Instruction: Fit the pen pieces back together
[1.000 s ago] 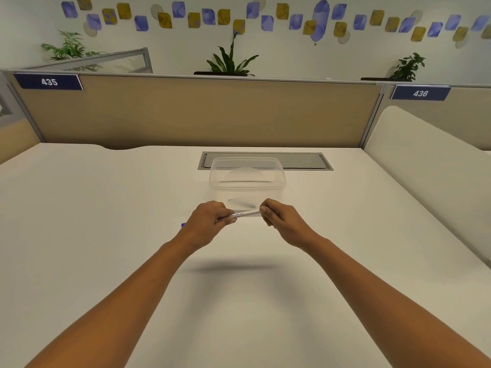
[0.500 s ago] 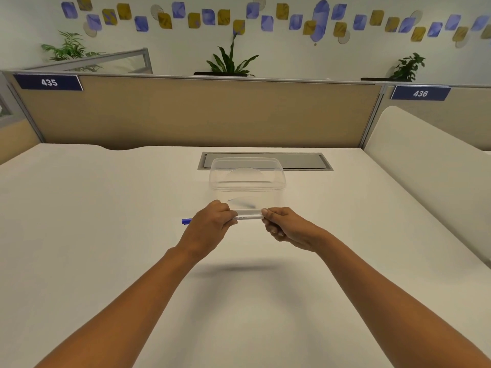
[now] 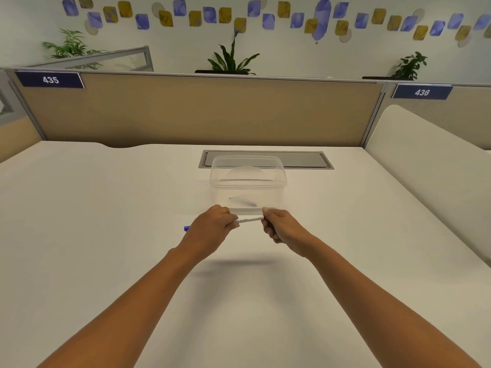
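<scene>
Your left hand (image 3: 210,228) and right hand (image 3: 283,227) each grip an end of the white pen (image 3: 248,219), held level just above the desk (image 3: 106,235), right in front of the clear container (image 3: 248,181)

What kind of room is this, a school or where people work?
Most likely an open-plan office. A white desk is fenced by a tan partition carrying number signs 435 and 436, with a cable hatch set in the desktop.
</scene>
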A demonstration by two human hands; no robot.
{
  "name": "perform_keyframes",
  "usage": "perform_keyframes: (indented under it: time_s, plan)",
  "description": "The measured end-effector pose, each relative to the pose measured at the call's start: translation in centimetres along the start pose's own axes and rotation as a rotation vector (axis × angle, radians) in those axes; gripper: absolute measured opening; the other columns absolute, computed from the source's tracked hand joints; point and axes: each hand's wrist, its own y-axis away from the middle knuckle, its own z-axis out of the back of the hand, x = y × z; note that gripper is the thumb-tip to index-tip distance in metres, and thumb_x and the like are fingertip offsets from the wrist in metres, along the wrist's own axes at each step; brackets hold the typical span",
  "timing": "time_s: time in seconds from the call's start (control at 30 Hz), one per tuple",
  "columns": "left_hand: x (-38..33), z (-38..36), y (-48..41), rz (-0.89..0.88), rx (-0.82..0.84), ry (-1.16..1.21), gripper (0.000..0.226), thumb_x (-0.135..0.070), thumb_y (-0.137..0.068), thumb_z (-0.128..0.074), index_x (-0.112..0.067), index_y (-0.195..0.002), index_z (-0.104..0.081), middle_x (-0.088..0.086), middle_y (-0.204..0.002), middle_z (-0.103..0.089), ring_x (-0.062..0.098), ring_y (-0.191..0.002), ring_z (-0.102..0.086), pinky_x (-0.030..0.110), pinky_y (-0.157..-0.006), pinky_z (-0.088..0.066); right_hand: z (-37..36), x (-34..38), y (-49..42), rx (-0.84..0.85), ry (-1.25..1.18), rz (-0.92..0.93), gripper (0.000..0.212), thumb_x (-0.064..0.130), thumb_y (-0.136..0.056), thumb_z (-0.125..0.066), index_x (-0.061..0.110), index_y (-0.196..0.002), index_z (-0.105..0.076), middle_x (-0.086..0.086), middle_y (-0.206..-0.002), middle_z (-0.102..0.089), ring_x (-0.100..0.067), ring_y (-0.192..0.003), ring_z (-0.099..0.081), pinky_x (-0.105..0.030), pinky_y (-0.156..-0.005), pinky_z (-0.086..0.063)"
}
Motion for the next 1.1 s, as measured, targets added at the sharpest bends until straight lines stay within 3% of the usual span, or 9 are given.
perform_keyframes:
  time_s: [0.17,0.33,0.47,0.63,0.8,0.93,1.1]
  plan:
    - [-0.1,1.3,-0.3,0.301,0.126,0.425,0.018,-0.015,-0.087,-0.057,-0.001,-0.089,-0.068,0.000,-0.062,-0.045,0.013,-0.057,-0.038,0.015,-0.049,-0.030,-0.1,-0.5,0.1,-0.111,0.350,0.439,0.032,0.024,-0.098,-0.032,0.024,-0.068,-0.042,0.004,-0.058,-0.045,-0.003,-0.051,-0.041,-0.014,-0.051,-0.033]
    - [0.2,3.2,-0.4,0.399,0.380,0.544,0.017,-0.019,-0.088,-0.056,-0.011,-0.090,-0.070,-0.002,-0.060,-0.047,0.009,-0.055,-0.038,0.009,-0.047,-0.032,0.8,-1.2,0.3,-0.051,0.515,0.547,0.015,0.018,-0.097,-0.034,0.018,-0.084,-0.040,0.007,-0.066,-0.043,-0.007,-0.061,-0.038,-0.014,-0.059,-0.033]
    - [0.4,3.8,-0.4,0.411,0.452,0.592,0.014,-0.020,-0.087,-0.057,-0.016,-0.084,-0.071,-0.001,-0.060,-0.046,0.012,-0.054,-0.035,0.017,-0.052,-0.031,0.7,-1.1,0.2,-0.038,0.534,0.608,0.016,0.018,-0.097,-0.034,0.019,-0.082,-0.039,0.009,-0.065,-0.042,-0.003,-0.063,-0.039,-0.013,-0.060,-0.033]
    - [0.4,3.6,-0.5,0.393,0.405,0.558,0.013,-0.019,-0.085,-0.060,-0.012,-0.087,-0.071,-0.001,-0.059,-0.049,0.010,-0.055,-0.039,0.008,-0.047,-0.033,0.4,-1.2,0.1,-0.070,0.499,0.633,0.016,0.024,-0.093,-0.034,0.018,-0.080,-0.040,0.009,-0.062,-0.040,-0.002,-0.062,-0.040,-0.011,-0.058,-0.032]
    - [0.8,2.9,-0.6,0.356,0.334,0.519,0.011,-0.017,-0.084,-0.062,-0.011,-0.086,-0.071,0.001,-0.063,-0.051,0.013,-0.060,-0.040,0.020,-0.054,-0.030,0.1,-1.3,0.1,-0.095,0.444,0.621,0.020,0.026,-0.092,-0.035,0.017,-0.075,-0.042,0.009,-0.059,-0.041,-0.004,-0.059,-0.040,-0.013,-0.057,-0.033]
    - [1.0,2.2,-0.7,0.301,0.225,0.478,0.011,-0.012,-0.083,-0.062,-0.007,-0.086,-0.071,0.000,-0.064,-0.053,0.011,-0.059,-0.042,0.009,-0.048,-0.032,0.4,-0.7,0.0,-0.060,0.381,0.550,0.026,0.017,-0.096,-0.041,0.020,-0.070,-0.043,0.006,-0.058,-0.042,-0.004,-0.056,-0.040,-0.013,-0.055,-0.033]
    - [0.6,1.7,-1.0,0.158,0.080,0.364,0.011,-0.008,-0.083,-0.061,-0.002,-0.087,-0.070,0.004,-0.061,-0.050,0.004,-0.054,-0.045,0.010,-0.052,-0.032,0.6,-0.2,-0.2,-0.069,0.266,0.444,0.034,0.022,-0.096,-0.041,0.022,-0.061,-0.043,0.005,-0.055,-0.042,-0.003,-0.048,-0.036,-0.013,-0.049,-0.029]
